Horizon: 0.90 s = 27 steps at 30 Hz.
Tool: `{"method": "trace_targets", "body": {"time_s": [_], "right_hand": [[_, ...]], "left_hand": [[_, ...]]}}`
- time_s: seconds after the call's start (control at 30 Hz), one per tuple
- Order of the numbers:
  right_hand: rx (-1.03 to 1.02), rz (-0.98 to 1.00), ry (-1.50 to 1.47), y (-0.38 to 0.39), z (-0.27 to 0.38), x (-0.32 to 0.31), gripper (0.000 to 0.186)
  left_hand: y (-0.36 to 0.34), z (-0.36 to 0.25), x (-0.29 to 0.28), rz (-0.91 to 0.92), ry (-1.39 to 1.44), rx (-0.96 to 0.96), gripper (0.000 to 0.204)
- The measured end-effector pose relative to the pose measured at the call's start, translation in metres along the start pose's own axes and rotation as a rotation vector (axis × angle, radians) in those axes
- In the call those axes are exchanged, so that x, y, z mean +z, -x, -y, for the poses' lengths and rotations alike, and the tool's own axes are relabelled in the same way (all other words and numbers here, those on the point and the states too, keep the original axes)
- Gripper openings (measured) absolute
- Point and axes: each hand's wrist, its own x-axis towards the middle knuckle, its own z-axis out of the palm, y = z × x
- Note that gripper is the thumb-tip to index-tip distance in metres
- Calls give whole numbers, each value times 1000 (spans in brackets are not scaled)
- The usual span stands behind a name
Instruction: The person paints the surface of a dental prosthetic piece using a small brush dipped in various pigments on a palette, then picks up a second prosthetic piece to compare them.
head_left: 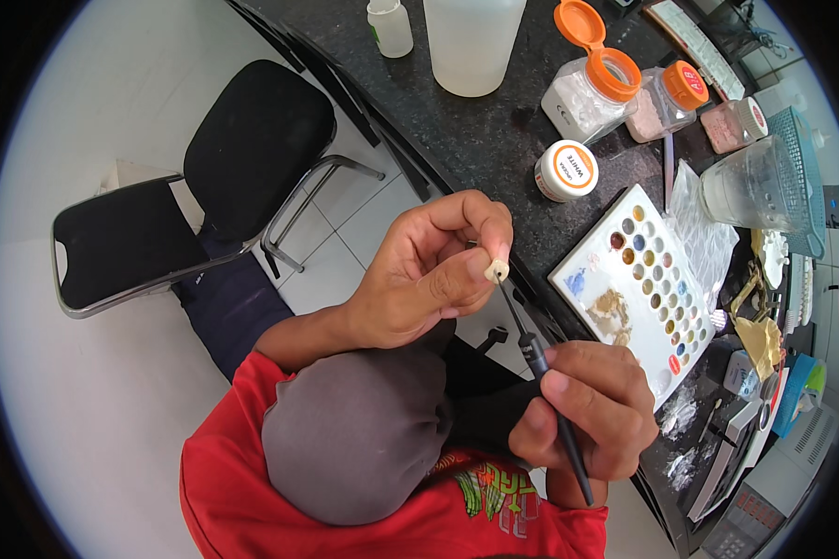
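Note:
Pinched between the thumb and fingertips of my left hand (pixel 433 256) is a small ivory-coloured dental crown (pixel 494 268) with a dark spot on it. My right hand (pixel 592 410) grips a slim black-handled brush (pixel 533 350) in a pen hold. Its thin tip meets the crown, or comes very close to it; the exact contact is too small to make out. Both hands are in front of the bench edge. To their right lies a white palette (pixel 598 252) with rows of coloured wells and smears of brown and blue.
A small white jar (pixel 567 171) stands beyond the palette on the dark bench (pixel 494 130). Behind it are an orange-lidded powder jar (pixel 583 102), its lid flipped up, and a large translucent bottle (pixel 474 47). A clear cup (pixel 746 186) stands farther right. Black chairs (pixel 261 140) are at left.

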Motion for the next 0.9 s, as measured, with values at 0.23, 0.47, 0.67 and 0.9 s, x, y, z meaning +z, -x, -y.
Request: {"method": "trace_targets", "body": {"time_s": [0.23,0.47,0.67,0.9], "right_hand": [[3,-14,3,2,1,0,24],[20,-9,3,3,1,-1,24],[46,-68,11,3,4,-1,21],[7,-12,22,4,1,2,21]], "left_hand": [[0,0,0,1,5,-3,17],[0,0,0,2,8,0,16],[-1,-1,1,-2,11,-12,16],[2,-2,-3,1,24,-8,16]]}}
